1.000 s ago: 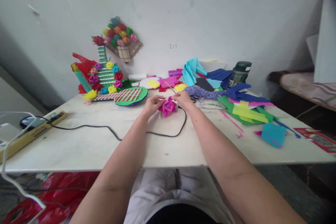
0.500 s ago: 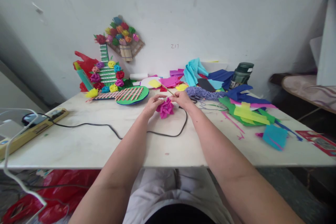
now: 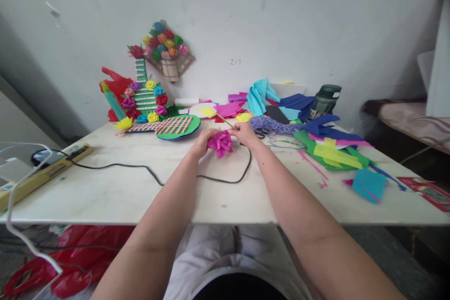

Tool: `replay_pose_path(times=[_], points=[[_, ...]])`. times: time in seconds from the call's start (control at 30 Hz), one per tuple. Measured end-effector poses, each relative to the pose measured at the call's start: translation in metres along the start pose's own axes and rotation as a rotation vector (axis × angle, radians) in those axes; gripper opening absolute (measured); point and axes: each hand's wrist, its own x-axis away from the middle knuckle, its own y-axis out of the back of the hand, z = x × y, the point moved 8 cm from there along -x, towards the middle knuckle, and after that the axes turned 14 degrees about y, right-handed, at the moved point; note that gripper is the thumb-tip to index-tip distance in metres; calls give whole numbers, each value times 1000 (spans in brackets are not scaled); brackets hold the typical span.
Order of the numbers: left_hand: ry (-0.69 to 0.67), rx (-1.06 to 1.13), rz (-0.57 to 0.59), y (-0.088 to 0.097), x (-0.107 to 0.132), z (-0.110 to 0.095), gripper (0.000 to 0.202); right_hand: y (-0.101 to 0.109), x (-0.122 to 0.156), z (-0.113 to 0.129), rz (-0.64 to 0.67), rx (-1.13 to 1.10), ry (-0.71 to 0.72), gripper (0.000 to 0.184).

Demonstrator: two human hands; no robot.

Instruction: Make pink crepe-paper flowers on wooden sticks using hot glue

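A magenta paper flower [image 3: 221, 143] sits between my two hands above the white table [image 3: 112, 192]. My left hand [image 3: 202, 142] is closed on its left side. My right hand [image 3: 246, 134] pinches a thin wooden stick [image 3: 225, 120] that runs up and left from the flower. A black cable [image 3: 140, 171] curves across the table just under both hands.
Loose coloured paper sheets [image 3: 330, 152] and purple yarn [image 3: 270, 125] cover the right side. A green mug [image 3: 323, 99] stands at the back. Finished flower crafts [image 3: 147, 103] lean at the back left, with more [image 3: 165, 54] on the wall. A power strip [image 3: 42, 173] lies at the left edge.
The flower has been turned and shifted slightly between my hands; my left fingers now close more tightly on it. The view has drifted a little.
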Motion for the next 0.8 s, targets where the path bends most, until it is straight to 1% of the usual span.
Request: replay_pose_path(times=[0.1,0.13,0.2,0.23,0.3,0.43,0.6,0.8], points=[[-20,70,-17,-1,5,-5,35,0,0,-2,-1,9,-10,20],[6,84,-8,-2,7,-5,38,0,0,-3,-4,8,-12,20],[135,59,35,-8,9,0,46,0,0,-4,-6,6,-12,19],[167,50,39,-9,10,1,50,0,0,-5,-6,5,-13,19],[157,37,-2,-6,12,-2,53,0,0,-6,-4,8,-19,19],[108,-4,-84,-1,13,-6,47,0,0,-4,-3,8,-26,19],[85,-26,-75,-3,15,-10,34,-1,0,0,13,5,-1,21],[123,-94,-126,4,18,-14,30,-5,-1,-3,12,8,19,21]])
